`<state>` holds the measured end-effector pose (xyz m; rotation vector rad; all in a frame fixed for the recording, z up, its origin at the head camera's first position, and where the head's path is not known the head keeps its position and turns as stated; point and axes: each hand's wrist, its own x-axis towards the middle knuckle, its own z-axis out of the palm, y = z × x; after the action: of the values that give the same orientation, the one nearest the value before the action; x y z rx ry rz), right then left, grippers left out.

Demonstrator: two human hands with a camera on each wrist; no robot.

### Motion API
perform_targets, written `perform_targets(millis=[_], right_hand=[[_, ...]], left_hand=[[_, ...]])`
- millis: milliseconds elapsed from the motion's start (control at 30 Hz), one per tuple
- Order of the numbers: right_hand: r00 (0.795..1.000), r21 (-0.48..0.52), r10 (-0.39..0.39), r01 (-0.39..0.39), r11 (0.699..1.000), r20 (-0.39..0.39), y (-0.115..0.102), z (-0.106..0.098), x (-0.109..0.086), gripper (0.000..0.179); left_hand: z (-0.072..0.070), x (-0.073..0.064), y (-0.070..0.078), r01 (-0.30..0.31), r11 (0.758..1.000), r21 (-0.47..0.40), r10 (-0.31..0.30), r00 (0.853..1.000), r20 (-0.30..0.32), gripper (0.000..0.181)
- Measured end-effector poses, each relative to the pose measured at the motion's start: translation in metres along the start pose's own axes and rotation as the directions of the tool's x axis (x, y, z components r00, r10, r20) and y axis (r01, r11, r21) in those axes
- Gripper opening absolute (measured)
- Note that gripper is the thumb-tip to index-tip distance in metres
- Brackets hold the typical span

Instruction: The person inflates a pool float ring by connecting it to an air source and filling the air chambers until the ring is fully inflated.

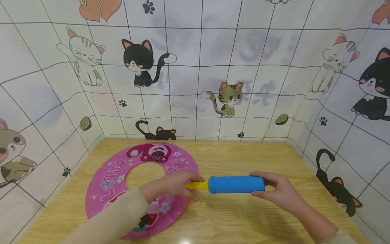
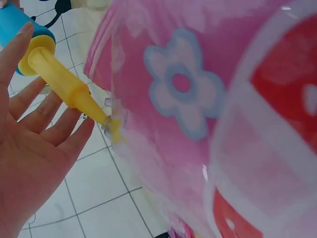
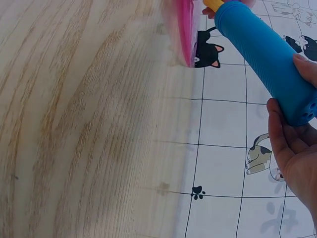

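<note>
A blue hand pump (image 1: pixel 237 184) with a yellow nozzle (image 2: pixel 67 89) lies level in front of me. In the head view, my right hand (image 1: pixel 281 190) holds the pump's right end between thumb and fingers; the right wrist view shows small holes in that end. My left hand (image 1: pixel 173 185) is at the nozzle, its fingers fairly straight and spread behind it, its thumb on the other side by the collar. The nozzle's tip meets a small clear valve (image 2: pixel 109 126) at the edge of a pink swim ring (image 1: pixel 105 173). Flowers and lettering are printed on the ring.
The ring lies on the left part of a wooden table (image 1: pixel 243 222). White walls (image 1: pixel 182 78) with a grid and cartoon cats close in the table at the back and both sides.
</note>
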<state>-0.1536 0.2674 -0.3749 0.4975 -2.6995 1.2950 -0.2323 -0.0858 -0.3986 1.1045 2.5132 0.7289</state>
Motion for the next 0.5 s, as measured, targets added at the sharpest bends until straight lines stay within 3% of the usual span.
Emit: perform_targets(millis=[100,267,500], right_hand=[[1.000,0.008,-0.001,0.001,1.000,-0.001,-0.002,0.002,0.001,0.053],[0.998,0.031,-0.048,0.049,0.998,-0.034,-0.003,0.006,0.001,0.049],[0.993,0.112,-0.108,0.114,0.987,-0.051,-0.002,0.012,0.002,0.048]], left_hand=[[0.001,0.007,0.000,0.002,1.000,-0.026,-0.002,1.000,0.024,0.063],[0.002,0.016,0.001,0.030,0.990,-0.141,-0.024,0.999,0.037,0.055],[0.005,0.021,0.001,0.035,0.945,-0.324,-0.009,0.997,0.082,0.046]])
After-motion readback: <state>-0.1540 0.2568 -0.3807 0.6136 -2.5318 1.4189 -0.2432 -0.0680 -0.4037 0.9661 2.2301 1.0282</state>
